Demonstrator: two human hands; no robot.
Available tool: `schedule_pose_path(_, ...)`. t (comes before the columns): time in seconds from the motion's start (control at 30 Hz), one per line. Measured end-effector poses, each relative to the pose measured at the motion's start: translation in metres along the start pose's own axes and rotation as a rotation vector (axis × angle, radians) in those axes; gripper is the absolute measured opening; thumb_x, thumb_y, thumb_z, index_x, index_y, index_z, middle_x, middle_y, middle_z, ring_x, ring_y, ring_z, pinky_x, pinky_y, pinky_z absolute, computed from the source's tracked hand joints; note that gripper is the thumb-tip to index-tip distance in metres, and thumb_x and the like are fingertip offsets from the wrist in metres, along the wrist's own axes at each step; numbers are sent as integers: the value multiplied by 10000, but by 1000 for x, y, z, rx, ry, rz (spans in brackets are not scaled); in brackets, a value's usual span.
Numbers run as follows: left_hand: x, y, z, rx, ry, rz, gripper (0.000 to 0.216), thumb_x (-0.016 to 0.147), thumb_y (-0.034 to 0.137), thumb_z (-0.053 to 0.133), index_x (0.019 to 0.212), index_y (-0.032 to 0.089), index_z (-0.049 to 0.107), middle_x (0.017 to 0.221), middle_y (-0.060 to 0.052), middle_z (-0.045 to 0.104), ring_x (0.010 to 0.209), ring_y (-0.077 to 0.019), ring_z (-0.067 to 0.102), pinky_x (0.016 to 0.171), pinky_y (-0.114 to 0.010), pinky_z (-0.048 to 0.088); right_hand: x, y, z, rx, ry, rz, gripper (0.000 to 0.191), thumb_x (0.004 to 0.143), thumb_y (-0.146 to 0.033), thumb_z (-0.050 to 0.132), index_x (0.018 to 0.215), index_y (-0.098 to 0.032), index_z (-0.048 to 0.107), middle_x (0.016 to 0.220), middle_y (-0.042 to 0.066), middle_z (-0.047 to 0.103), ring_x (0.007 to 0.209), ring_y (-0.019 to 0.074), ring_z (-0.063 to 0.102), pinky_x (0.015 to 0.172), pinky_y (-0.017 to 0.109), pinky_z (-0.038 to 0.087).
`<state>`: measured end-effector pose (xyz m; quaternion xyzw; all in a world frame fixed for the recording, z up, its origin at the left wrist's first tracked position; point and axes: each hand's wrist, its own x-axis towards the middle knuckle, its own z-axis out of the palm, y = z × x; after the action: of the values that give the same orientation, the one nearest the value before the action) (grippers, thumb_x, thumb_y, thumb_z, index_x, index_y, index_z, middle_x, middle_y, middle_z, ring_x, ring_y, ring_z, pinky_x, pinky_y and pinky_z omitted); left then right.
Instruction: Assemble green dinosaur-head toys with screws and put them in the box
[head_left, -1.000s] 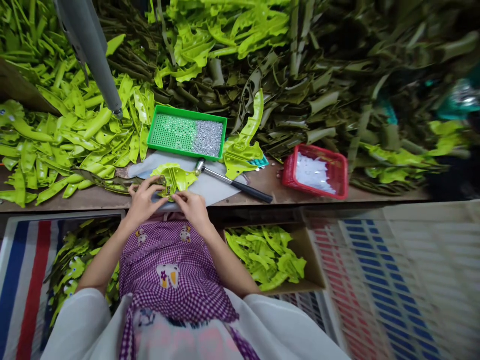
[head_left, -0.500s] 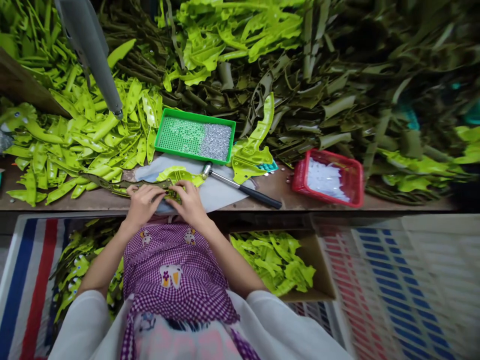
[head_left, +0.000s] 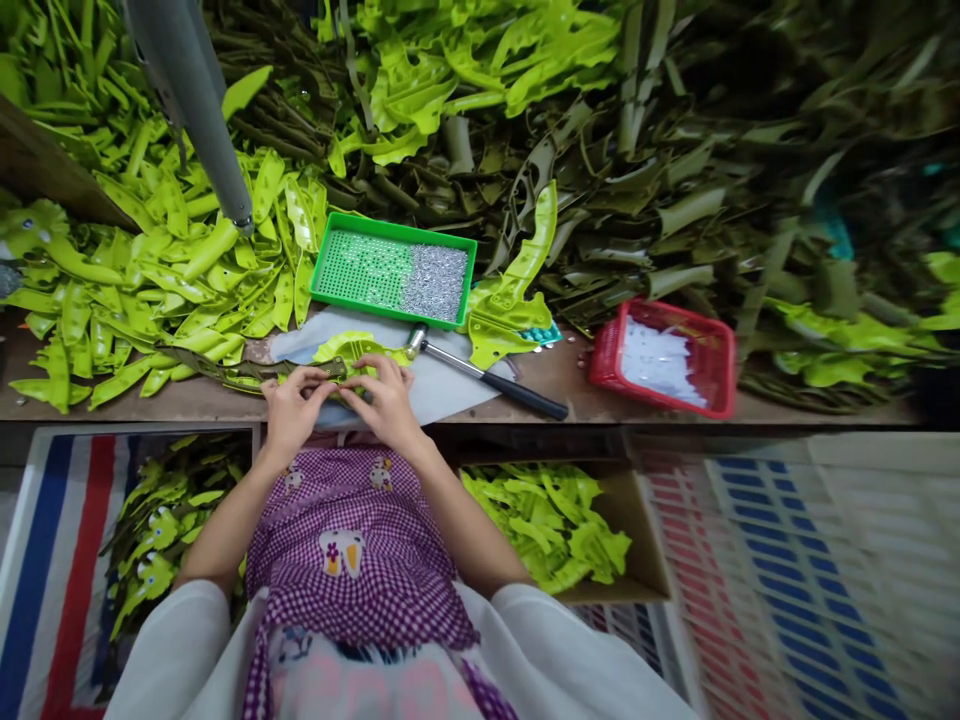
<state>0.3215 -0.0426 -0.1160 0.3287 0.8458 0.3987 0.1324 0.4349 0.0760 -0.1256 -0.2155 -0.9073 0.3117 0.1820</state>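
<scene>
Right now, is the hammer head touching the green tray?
Cannot tell. Head view: the hammer has its head at the edge of the green tray; neither contact nor gap shows.

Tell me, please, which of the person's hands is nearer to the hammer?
Right. The right hand lies just left of the hammer head; the left hand sits farther left, beyond it.

White short sleeves under a purple gingham apron (small cartoon animal prints).

A brown wooden workbench [head_left: 570, 372] stands over striped floor matting [head_left: 52, 540].
</scene>
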Motion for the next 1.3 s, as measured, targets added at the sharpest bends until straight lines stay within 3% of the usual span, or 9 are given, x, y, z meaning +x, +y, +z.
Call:
schedule_pose_path(0.17, 3, 5, 0, 128, -39, 65, 167, 877, 380, 593, 864, 235, 676, 832, 9, 738, 738, -179, 654, 909, -441, 295, 1, 8, -3, 11, 12, -7, 207, 898, -388, 541, 856, -236, 673, 1142, 56, 587, 1154, 235, 480, 950, 410, 263)
schedule_pose_path(0.43, -18, -7, -2, 278, 105, 250, 195, 918, 356, 532, 973, 286, 705, 1072, -35, 690, 935, -196, 612, 880, -404, 303, 5, 9, 3, -41, -5, 35, 145, 876, -302, 526, 808, -210, 615, 1106, 55, 590, 1083, 222, 516, 914, 391, 253)
schedule_pose_path(0.73, -24, -15, 8, 376, 93, 365, 259, 907, 233, 509, 1062, 299, 706, 1243, -74, 595, 1021, -241, 560, 870, -441, 344, 5, 3, 2, -104, -33, 15, 154, 874, -305, 502, 801, -211, 599, 1096, 51, 583, 1090, 228, 495, 918, 403, 255)
schedule_pose_path(0.97, -25, -11, 9, 452, 43, 355, 290, 905, 217, 492, 1072, 328, 702, 1286, -69, 591, 1097, -277, 549, 899, -512, 311, 6, -4, -3, -124, -63, 58, 155, 876, -303, 489, 792, -201, 571, 1123, 66, 563, 1103, 240, 492, 943, 433, 258)
schedule_pose_path(1.07, -24, -11, 8, 455, 36, 357, 286, 906, 224, 496, 1074, 337, 698, 1296, -59, 593, 1116, -277, 542, 910, -523, 289, 5, -6, -3, -110, -55, 116, 139, 881, -316, 479, 897, -202, 558, 1200, 93, 525, 1145, 267, 466, 929, 451, 286)
schedule_pose_path(1.17, -24, -14, 9, 459, 32, 369, 285, 898, 223, 508, 1078, 343, 695, 1309, -49, 592, 1118, -287, 532, 915, -535, 261, 4, -2, 2, -70, 18, 204, 232, 885, -389, 486, 1031, -211, 515, 1274, 126, 476, 1194, 295, 430, 916, 476, 315)
schedule_pose_path(1.3, -23, -17, 12, 438, 14, 364, 266, 890, 240, 514, 1064, 327, 694, 1326, -40, 585, 1143, -301, 507, 925, -545, 241, 2, 5, -2, -42, 28, 265, 307, 886, -495, 474, 1026, -227, 531, 1277, 128, 479, 1208, 313, 418, 914, 514, 329)
